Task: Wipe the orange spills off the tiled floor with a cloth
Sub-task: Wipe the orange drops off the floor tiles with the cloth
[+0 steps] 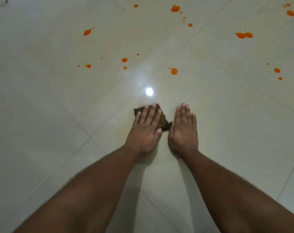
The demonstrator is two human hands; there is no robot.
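Left hand (147, 127) fingers flat on brown cloth (164, 122), right hand (184, 130) seemingly touching, orange spills (174, 71) beyond.

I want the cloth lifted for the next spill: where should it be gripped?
Grip the cloth at its free corner between the hands, coming from the right with the right hand. The left hand lies flat over most of it; that corner sticks out uncovered.

An indoor room, likely a home: glossy pale tiled floor (59, 98) reflecting a ceiling light (149, 91).
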